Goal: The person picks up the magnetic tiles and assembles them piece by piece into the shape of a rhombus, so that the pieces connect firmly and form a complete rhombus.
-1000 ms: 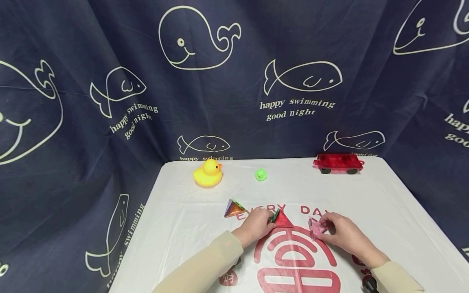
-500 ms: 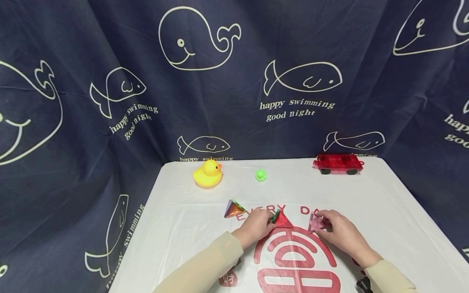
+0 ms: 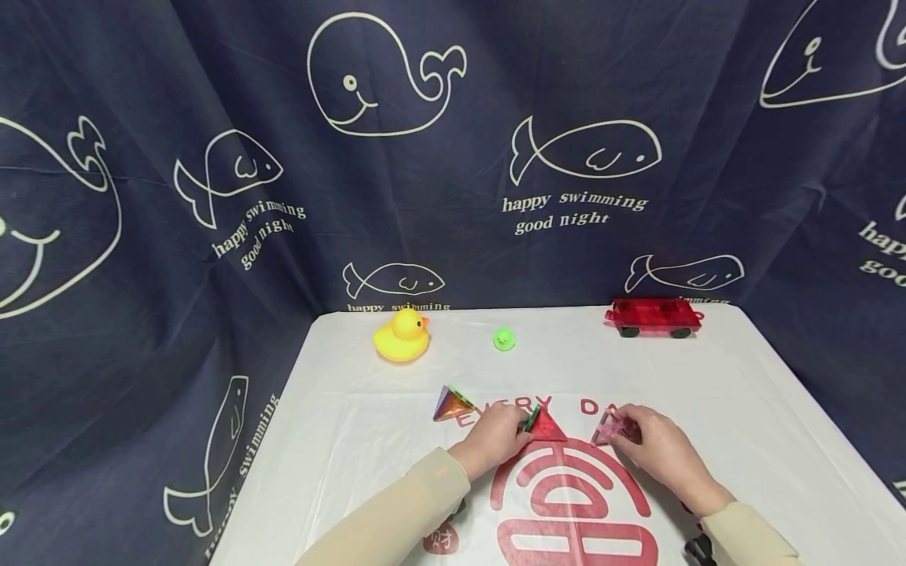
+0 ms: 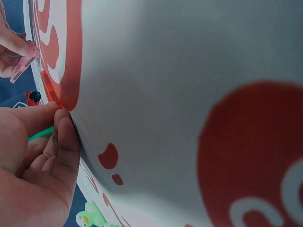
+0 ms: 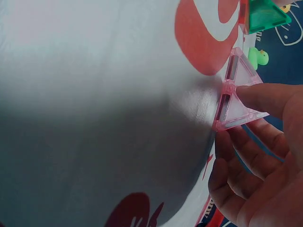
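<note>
My left hand (image 3: 495, 435) pinches a green triangular magnetic tile (image 5: 267, 18), which stands up against a red triangular magnetic tile (image 3: 548, 426) at the tablecloth. To the right, my right hand (image 3: 658, 444) holds a clear pink triangular magnetic tile (image 5: 240, 97) between thumb and fingers. The pink tile is tilted, one edge at the cloth, apart from the red one. In the left wrist view the left hand's fingertips (image 4: 61, 113) meet near the red tile, with the green one mostly hidden behind them.
An orange and purple tile pyramid (image 3: 451, 402) with a green edge stands left of the left hand. Toward the back are a yellow duck (image 3: 402, 336), a small green duck (image 3: 504, 339) and a red wheeled car base (image 3: 654, 316). A dark curtain (image 3: 453, 196) hangs behind the table.
My right hand has shifted slightly forward and left, turning the pink tile to a more leaning angle. The left hand and its tiles stay put.
</note>
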The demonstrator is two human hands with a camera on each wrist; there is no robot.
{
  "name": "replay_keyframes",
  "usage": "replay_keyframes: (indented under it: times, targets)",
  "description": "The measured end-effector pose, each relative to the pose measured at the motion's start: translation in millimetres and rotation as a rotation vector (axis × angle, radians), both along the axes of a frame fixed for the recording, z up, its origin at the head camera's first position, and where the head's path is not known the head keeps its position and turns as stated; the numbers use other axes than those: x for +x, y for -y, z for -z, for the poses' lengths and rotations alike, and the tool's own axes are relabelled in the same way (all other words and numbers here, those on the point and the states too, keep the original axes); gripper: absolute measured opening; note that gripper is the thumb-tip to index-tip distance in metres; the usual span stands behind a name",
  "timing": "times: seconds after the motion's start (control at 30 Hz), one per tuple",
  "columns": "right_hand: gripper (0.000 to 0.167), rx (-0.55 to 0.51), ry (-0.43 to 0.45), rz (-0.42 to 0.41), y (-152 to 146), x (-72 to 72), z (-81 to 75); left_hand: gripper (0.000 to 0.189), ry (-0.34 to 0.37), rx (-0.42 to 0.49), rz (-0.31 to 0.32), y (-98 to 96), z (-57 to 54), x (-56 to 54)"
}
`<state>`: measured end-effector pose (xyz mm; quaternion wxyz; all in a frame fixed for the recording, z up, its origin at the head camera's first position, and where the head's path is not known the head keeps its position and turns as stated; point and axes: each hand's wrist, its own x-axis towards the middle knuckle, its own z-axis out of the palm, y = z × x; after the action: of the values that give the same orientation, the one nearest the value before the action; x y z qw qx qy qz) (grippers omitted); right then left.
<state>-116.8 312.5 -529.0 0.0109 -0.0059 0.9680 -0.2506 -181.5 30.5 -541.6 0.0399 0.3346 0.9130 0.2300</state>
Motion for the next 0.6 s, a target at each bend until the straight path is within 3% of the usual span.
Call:
replay_keyframes:
  times: [0.27, 0.6]
  targets:
    - [0.030, -0.017, -0.014, -0.002, 4.6, 0.1, 4.2, 0.012, -0.001, 0.008, -0.001, 0.5, -1.9, 1.2]
    - [0.031, -0.008, -0.013, -0.013, 10.2, 0.0, 2.3, 0.012, -0.001, 0.007, -0.001, 1.0, -3.8, 1.9]
